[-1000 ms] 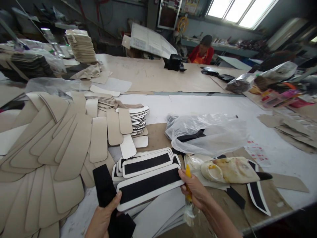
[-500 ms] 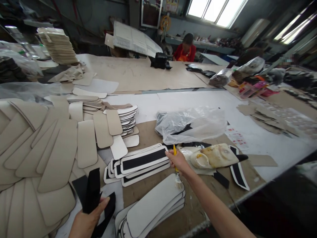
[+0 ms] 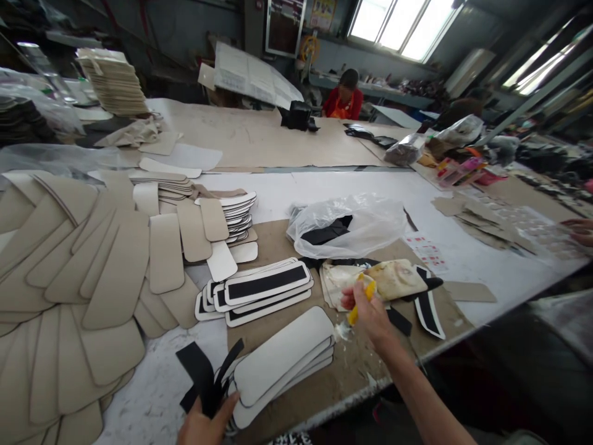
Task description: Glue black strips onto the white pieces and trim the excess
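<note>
My right hand [image 3: 373,312] is closed round the yellow handle of a glue brush [image 3: 354,316]. White-smeared bristles point down over the brown board, right of a stack of white rounded panels [image 3: 282,352]. My left hand [image 3: 206,425] grips several black strips [image 3: 200,369] at the near left end of that stack, its fingers by the panel edges. Behind lies a second stack of white panels, each with a black strip [image 3: 266,284] down its middle. Just beyond my right hand, a cream, glue-crusted container [image 3: 399,279] lies on its side.
Beige panels [image 3: 115,272] fan out across the left side. A clear plastic bag [image 3: 370,225] with black material lies mid-table. A black-and-white curved piece [image 3: 428,314] is by the table's front edge. Across the table sits a person in red [image 3: 343,102]; another person's hand [image 3: 578,232] shows at far right.
My right hand has moved the brush off the white stack's far end, right and towards me. My left hand has brought the black strips right, to the stack's near end.
</note>
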`<state>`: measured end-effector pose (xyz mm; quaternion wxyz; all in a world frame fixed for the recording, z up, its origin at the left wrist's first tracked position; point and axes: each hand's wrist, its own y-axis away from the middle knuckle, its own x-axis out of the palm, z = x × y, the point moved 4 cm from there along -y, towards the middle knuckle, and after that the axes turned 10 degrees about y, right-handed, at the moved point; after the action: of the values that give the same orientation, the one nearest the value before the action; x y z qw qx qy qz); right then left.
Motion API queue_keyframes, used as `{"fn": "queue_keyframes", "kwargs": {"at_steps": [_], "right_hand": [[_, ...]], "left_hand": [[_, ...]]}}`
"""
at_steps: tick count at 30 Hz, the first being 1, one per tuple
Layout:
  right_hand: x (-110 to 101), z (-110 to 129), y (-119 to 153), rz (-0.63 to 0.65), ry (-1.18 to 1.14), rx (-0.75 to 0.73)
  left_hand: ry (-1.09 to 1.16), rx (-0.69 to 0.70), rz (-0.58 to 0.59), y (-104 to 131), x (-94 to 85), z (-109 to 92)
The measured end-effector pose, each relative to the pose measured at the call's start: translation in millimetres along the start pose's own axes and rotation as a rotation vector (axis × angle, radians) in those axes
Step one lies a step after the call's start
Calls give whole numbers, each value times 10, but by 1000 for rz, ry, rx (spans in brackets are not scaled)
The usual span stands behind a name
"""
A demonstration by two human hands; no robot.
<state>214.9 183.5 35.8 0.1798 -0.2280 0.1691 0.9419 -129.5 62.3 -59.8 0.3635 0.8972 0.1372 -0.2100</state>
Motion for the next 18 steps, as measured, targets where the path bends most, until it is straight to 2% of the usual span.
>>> {"fn": "queue_keyframes", "kwargs": {"at_steps": [2,4,7,11,14,16,18], "right_hand": [[-116,17,149,-35,155,-71],[-90,37,319,15,240,-113],[149,53,610,137,189,-138],[616,28,943,305,62,-221],[914,-102,1090,424,-29,-153],[1015,-184,1155,455,-59,-91],[1009,-208,1190,446,-64,-65]], "left_hand": [[-12,-9,-16,-4,18,30],[-3,-18,-7,8,30,54],[93,2,-5,61,39,55],[213,38,-4,124,67,28],[211,68,-25,151,63,-6],[169,68,-42,177,47,-42],[71,46,-68,210,23,-84]]}}
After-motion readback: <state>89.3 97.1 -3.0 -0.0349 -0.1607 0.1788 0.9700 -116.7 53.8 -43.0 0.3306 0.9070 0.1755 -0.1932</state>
